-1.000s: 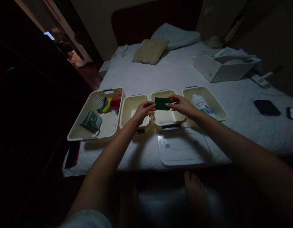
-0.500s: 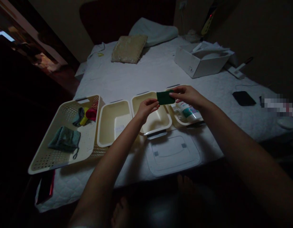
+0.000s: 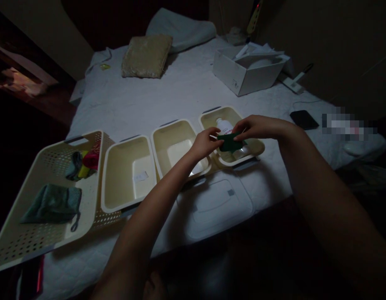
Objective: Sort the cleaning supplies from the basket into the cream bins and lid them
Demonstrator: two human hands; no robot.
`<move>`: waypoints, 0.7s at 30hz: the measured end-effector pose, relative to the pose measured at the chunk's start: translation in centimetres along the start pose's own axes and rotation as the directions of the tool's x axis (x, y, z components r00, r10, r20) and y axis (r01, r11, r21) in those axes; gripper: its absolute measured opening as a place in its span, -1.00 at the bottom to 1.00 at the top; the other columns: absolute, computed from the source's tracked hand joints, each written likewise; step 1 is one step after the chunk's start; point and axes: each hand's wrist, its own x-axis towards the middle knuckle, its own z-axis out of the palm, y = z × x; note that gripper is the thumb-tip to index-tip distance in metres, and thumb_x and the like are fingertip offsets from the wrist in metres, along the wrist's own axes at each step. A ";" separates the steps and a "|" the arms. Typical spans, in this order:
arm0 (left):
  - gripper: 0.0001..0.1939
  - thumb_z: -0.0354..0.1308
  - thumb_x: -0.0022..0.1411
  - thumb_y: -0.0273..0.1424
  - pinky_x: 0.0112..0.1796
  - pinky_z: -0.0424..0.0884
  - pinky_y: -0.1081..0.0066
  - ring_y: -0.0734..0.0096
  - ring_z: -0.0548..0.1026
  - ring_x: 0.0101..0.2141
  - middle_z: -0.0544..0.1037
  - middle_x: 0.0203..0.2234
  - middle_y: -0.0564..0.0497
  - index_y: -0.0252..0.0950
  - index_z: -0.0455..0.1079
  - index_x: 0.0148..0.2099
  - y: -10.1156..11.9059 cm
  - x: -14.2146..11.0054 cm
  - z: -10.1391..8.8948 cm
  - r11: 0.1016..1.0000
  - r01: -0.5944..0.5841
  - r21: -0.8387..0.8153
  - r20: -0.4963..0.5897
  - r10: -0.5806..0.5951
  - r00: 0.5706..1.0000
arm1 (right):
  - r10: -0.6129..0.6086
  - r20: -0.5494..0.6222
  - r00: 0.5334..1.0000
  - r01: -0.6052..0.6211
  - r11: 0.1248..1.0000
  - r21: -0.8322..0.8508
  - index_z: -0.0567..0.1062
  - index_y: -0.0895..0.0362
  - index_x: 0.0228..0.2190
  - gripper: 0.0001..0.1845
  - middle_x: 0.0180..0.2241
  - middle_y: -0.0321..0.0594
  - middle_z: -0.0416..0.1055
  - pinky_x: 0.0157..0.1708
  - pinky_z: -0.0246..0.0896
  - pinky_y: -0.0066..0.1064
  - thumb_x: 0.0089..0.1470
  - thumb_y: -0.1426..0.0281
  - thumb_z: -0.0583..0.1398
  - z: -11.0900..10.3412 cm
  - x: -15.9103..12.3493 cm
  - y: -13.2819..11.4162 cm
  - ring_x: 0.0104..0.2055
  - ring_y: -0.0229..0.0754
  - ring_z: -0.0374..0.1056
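One left hand (image 3: 205,143), one right hand (image 3: 258,128), green pad (image 3: 230,142) crosswise between

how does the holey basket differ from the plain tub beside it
The perforated basket has holed walls and is larger, while the plain tub has solid walls. The basket holds a grey-green cloth and other fabric items; the tub shows only a small white label. Both are cream-coloured rectangular containers.

Your L forearm (image 3: 158,193) and R forearm (image 3: 324,179) bare, both reaching fwd, angled inward. Your L hand (image 3: 205,143) low, palm down, fingers loosely curled twd R. Your R hand (image 3: 258,127) higher, palm down, fingers bent in pinch twd L. Hands just apart, wrists slightly bent.
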 end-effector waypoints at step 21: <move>-0.63 0.16 -0.13 -0.69 -0.05 0.30 0.11 0.03 0.50 -0.29 0.24 -0.75 0.01 -0.25 0.14 -0.77 -1.1 -0.3 2.9 0.780 -0.162 0.604 0.249 0.009 0.968 | 0.158 -0.024 0.987 -0.158 0.942 -0.295 0.48 0.07 -0.63 -0.83 -0.65 -0.29 0.42 -0.57 0.16 -0.41 -0.33 0.48 0.37 5.4 2.2 3.6 -0.62 -0.25 0.29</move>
